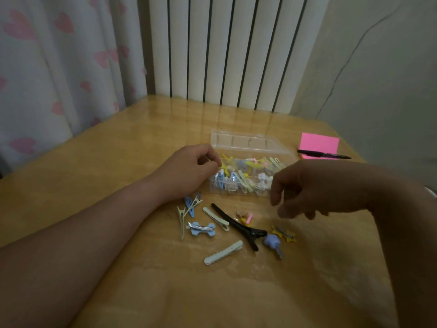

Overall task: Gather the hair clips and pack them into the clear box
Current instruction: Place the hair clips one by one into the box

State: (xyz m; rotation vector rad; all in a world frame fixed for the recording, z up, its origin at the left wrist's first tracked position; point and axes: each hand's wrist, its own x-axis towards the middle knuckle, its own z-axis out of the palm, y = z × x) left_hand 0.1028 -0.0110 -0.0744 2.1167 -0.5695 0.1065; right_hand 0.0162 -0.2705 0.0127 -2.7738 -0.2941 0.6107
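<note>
My left grip (189, 171) lay curled at the left end of the clear box (248, 141); whether it pinched anything I could not tell. My right grip (307, 188) hung released and empty above loose hair clips (236, 224) on the counter (118, 150), just before the open box.

Light brown wooden desk (94, 185) w/ a glossy top that reflects a bit. Behind it on the left hangs a white curtain (59, 67) w/ pink hearts. In the middle bg is a white ribbed radiator (224, 48), dark gaps btw. the ribs. On the right is a plain pale wall (390, 91) w/ a thin dark line (350, 58) running diagonally. The light is dim.
</note>
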